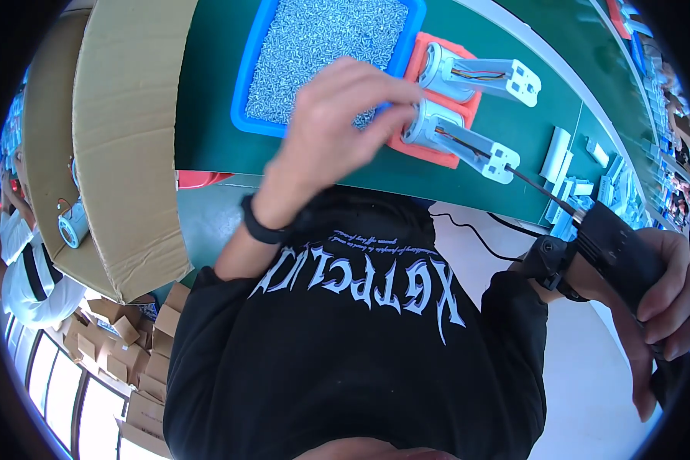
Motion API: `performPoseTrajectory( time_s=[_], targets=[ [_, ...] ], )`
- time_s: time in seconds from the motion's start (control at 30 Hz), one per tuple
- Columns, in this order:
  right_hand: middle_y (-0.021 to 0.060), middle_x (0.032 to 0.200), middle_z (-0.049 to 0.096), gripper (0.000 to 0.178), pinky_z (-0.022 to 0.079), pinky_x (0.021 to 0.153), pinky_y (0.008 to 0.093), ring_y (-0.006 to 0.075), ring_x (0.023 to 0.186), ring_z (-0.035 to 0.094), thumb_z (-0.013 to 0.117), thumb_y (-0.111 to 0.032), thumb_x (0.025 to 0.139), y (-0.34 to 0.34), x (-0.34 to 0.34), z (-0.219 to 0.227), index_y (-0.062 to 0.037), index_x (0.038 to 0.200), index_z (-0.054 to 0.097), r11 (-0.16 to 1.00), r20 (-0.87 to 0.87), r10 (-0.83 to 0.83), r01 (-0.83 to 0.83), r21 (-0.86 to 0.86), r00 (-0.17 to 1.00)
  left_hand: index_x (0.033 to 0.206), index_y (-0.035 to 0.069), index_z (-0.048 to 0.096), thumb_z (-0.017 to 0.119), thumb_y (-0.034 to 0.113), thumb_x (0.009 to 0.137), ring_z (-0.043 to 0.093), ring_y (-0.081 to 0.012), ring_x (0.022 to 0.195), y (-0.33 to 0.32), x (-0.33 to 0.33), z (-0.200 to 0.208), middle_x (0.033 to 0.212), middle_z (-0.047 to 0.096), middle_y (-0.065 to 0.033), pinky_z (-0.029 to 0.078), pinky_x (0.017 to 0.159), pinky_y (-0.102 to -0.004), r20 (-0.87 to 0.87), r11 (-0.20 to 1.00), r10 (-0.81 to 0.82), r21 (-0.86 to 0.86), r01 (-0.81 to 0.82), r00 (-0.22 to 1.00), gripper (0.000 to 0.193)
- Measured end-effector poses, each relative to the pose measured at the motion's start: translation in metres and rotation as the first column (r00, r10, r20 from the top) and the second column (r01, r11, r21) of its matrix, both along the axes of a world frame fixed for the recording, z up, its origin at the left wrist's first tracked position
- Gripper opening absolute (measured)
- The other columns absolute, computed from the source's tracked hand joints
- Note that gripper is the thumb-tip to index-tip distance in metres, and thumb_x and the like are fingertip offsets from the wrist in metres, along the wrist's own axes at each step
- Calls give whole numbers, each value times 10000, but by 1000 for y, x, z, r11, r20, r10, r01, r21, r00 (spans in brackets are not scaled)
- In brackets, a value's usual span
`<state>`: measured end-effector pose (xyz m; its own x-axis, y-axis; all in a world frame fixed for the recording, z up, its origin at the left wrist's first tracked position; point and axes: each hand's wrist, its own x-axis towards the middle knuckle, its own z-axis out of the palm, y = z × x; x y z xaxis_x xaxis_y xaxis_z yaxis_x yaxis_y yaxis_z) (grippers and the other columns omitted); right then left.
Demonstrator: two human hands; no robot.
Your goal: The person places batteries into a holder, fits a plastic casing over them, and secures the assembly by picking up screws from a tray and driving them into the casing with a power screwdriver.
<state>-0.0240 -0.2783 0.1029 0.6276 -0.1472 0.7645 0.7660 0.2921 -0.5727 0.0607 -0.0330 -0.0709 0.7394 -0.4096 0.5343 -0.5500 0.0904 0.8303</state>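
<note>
My left hand (341, 123) reaches over the blue tray, thumb and forefinger closed at the round end of the nearer white plastic housing (437, 126). A slight blur covers those fingertips. That housing lies in an orange-red holder (437, 156), its narrow arm with coloured wires pointing right. A second, similar housing (446, 73) lies behind it in the same holder. My right hand (663, 295) grips a black electric screwdriver (617, 249). Its long thin bit reaches the flat end plate of the nearer housing's arm.
The blue tray (247, 100) holds a mass of small metal screws (330, 34). All this stands on a green table (215, 100). A large cardboard box (130, 138) rises at left. White plastic parts (557, 153) lie at right. Another person (34, 253) is at far left.
</note>
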Motion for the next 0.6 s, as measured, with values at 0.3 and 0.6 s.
performPoseTrajectory(
  time_s=[0.3, 0.6],
  targets=[
    [15, 810, 537, 538, 571, 482, 298, 134, 565, 553, 625, -385, 887, 59, 30, -16, -98, 1308, 450, 994, -48, 75, -78, -76, 996, 836, 89, 683, 696, 119, 762, 571, -264, 851, 20, 4, -19, 840, 588, -68, 499, 709, -380, -12, 639, -6, 769, 13, 1000, 81],
    [15, 813, 539, 538, 573, 482, 297, 135, 564, 557, 630, -371, 887, 44, 31, -14, -100, 1314, 444, 979, -85, 133, -144, -144, 987, 785, 72, 722, 659, 80, 766, 657, -250, 745, 21, 10, -14, 798, 687, -71, 526, 652, -362, 1, 800, 18, 600, -15, 1000, 67]
  ],
)
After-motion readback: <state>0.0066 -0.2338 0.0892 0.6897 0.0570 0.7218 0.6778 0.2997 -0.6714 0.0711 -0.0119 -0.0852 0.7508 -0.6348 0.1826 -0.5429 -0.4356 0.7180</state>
